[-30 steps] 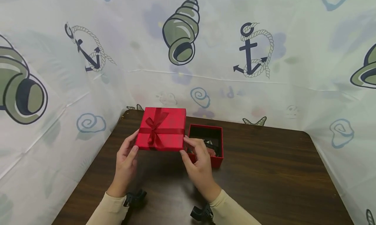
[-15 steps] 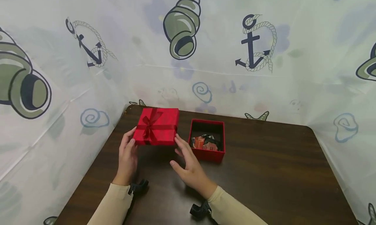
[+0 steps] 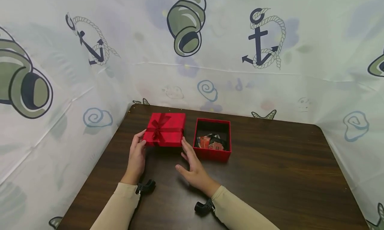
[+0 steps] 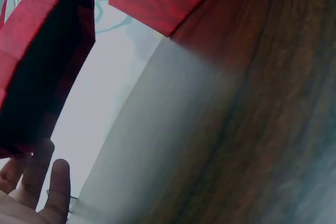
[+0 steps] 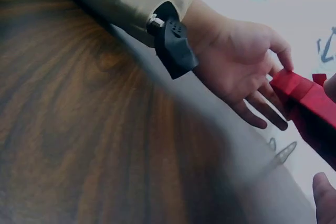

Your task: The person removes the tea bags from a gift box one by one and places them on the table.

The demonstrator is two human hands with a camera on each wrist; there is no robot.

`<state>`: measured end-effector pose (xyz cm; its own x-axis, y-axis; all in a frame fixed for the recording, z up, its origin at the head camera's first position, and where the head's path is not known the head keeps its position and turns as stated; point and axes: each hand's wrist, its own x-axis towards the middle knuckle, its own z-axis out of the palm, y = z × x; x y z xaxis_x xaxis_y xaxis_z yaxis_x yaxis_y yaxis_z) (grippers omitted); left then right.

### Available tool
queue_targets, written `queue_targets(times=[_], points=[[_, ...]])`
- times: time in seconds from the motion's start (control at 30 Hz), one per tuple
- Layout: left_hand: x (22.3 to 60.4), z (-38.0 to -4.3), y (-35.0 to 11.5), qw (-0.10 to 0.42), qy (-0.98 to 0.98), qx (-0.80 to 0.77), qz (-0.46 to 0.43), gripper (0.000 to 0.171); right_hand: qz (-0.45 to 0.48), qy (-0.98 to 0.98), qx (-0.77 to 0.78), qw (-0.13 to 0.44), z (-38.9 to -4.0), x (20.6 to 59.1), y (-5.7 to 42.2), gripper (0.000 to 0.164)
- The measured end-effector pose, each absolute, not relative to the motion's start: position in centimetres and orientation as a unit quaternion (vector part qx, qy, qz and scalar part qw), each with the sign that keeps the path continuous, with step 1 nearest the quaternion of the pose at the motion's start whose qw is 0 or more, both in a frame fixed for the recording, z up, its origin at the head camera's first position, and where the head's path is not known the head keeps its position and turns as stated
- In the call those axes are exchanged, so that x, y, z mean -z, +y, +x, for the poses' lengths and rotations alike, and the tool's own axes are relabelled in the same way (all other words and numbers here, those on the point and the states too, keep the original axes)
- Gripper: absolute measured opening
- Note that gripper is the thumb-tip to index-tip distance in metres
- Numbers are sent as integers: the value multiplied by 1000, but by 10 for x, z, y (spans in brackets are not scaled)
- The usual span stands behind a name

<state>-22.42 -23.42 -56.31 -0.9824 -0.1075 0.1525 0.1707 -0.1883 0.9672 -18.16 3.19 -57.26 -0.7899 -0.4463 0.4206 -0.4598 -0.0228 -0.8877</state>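
Observation:
A red gift-box lid [image 3: 166,136] with a ribbon bow is held over the far left of the table, hollow side down. My left hand [image 3: 138,158] pinches it at the left front corner, and its fingers [image 4: 37,177] show under the lid in the left wrist view. My right hand [image 3: 195,170] is spread, with fingertips at the lid's right front corner and the thumb apart from it. Just right of the lid stands the red box [image 3: 213,154], uncovered. Inside lie small packets [image 3: 211,142], orange-red and dark; their kind is unclear.
Under everything is a dark wood-grain table [image 3: 270,170]. A pale curtain [image 3: 225,30] printed with shells and anchors encloses its back and sides. Black wrist devices [image 3: 205,207] are strapped at both cream sleeves.
The lid has moved left, away from the box, and looks lower. The right thumb has come off the lid's front edge and that hand has opened out. The packets now show fully.

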Motion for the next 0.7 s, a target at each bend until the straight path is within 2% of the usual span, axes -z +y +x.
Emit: queue_targets(times=[0.3,0.7], points=[[568,-233,-231,32,-654,756,-4,48,314,-731,-606,0,-182,581,34,95],[573,-233,-232,-2,-676,736,36,54,301,-766,-567,-30,-181,589,32,100]])
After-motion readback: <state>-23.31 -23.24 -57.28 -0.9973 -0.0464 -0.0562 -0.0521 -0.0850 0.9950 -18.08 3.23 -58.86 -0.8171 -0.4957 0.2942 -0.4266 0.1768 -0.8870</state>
